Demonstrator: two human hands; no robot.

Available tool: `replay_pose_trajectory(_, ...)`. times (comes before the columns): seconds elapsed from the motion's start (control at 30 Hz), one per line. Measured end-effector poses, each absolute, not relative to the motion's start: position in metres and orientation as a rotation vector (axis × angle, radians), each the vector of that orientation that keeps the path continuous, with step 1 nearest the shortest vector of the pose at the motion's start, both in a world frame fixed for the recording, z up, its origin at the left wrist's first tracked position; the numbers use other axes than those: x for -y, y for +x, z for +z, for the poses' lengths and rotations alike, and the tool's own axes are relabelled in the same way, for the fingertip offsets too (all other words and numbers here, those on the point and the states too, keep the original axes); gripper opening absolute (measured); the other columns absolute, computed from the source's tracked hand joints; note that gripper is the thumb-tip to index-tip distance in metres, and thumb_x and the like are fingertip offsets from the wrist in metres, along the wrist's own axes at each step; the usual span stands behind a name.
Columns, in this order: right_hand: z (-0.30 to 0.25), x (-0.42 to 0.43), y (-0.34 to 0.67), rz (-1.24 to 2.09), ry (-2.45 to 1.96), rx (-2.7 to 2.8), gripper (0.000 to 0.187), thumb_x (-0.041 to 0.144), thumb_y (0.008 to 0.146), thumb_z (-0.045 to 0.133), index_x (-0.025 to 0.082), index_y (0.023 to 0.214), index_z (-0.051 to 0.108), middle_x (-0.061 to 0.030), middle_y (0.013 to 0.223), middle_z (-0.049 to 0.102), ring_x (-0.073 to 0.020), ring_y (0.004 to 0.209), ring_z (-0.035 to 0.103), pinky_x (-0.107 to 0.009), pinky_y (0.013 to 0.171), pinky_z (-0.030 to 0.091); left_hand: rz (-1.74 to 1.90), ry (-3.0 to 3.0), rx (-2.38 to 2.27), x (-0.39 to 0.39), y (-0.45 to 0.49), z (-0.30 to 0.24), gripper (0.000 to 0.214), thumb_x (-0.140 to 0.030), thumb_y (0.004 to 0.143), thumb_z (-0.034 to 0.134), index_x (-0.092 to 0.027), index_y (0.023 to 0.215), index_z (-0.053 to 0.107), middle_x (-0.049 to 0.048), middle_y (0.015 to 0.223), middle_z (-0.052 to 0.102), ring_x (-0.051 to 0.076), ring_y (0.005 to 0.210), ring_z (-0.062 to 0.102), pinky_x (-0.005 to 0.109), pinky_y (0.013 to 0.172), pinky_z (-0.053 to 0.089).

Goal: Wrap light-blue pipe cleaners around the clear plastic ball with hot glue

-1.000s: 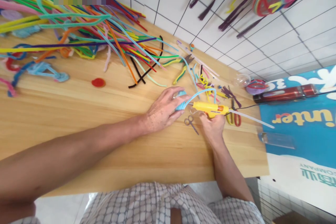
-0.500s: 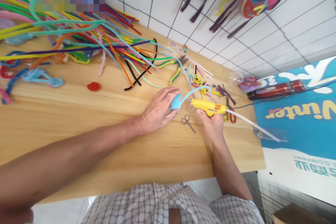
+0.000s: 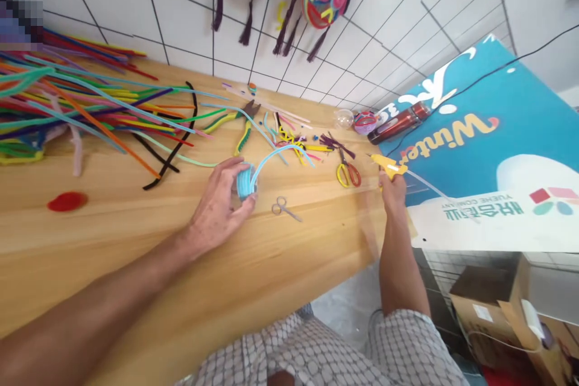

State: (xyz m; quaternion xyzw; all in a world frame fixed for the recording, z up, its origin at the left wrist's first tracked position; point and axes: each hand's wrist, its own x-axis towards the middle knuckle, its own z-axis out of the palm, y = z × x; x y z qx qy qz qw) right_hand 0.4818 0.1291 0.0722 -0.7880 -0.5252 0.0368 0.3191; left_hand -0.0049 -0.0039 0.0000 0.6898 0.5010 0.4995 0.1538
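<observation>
My left hand (image 3: 217, 208) is closed around a light-blue pipe-cleaner coil (image 3: 246, 181) on the wooden table (image 3: 136, 229); the coil's loose end arcs up and to the right. My right hand (image 3: 392, 188) grips a yellow glue gun (image 3: 386, 163) near the table's right edge, well away from the coil, with a clear glue stick trailing behind it. Small silver scissors (image 3: 284, 207) lie on the table between my two hands.
A heap of coloured pipe cleaners (image 3: 90, 108) covers the table's far left. Pliers (image 3: 244, 126), yellow-and-red scissors (image 3: 348, 172), a red felt disc (image 3: 67, 201) and scraps lie around. A blue banner (image 3: 474, 132) and a red bottle (image 3: 398, 122) are at right; cardboard boxes (image 3: 488, 301) sit below.
My right hand has carried the glue gun rightward, away from the coil to the table's right edge. The left hand keeps hold of the coil. The camera has swung right.
</observation>
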Motion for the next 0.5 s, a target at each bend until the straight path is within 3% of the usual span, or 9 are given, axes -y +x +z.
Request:
replay_pose_trajectory(0.13,0.048,-0.156,0.5,0.027,-2.178,1.29,0.036,0.046,0.089,0.063,0.016,0.108,0.069,-0.0189,0.105,0.078,-0.0317,0.101,0.072,-0.049,0.099,0.058,1.422,1.979,-1.439,0.004,-0.006,0.001,0.055,-0.034,0.104,0.067,-0.03,0.155,0.047,0.0158,0.156,0.059,0.039,0.15,0.062,0.065,0.121,0.06)
replay_pose_trajectory(0.27,0.032,-0.175,0.5,-0.029,-2.236,1.332,0.044,0.04,0.095,0.059,0.012,0.128,0.067,-0.026,0.133,0.076,-0.032,0.122,0.07,-0.048,0.112,0.054,1.437,1.962,-1.42,0.003,-0.006,0.001,0.055,-0.036,0.104,0.068,-0.031,0.155,0.048,0.0153,0.157,0.059,0.039,0.15,0.062,0.065,0.12,0.06)
replay_pose_trajectory(0.4,0.034,-0.168,0.501,-0.121,-2.308,1.429,0.049,0.037,0.095,0.059,0.008,0.133,0.066,-0.0301,0.136,0.075,-0.0359,0.126,0.07,-0.055,0.116,0.054,1.462,1.943,-1.396,0.003,-0.005,0.0,0.057,-0.034,0.104,0.07,-0.029,0.156,0.049,0.0166,0.157,0.059,0.038,0.15,0.061,0.063,0.121,0.059)
replay_pose_trajectory(0.5,0.044,-0.142,0.501,-0.244,-2.319,1.581,0.051,0.041,0.094,0.062,0.005,0.129,0.068,-0.035,0.132,0.075,-0.0438,0.128,0.069,-0.068,0.117,0.051,1.468,1.937,-1.385,0.004,-0.003,0.001,0.057,-0.029,0.103,0.07,-0.026,0.155,0.048,0.0191,0.157,0.057,0.037,0.149,0.06,0.062,0.12,0.059)
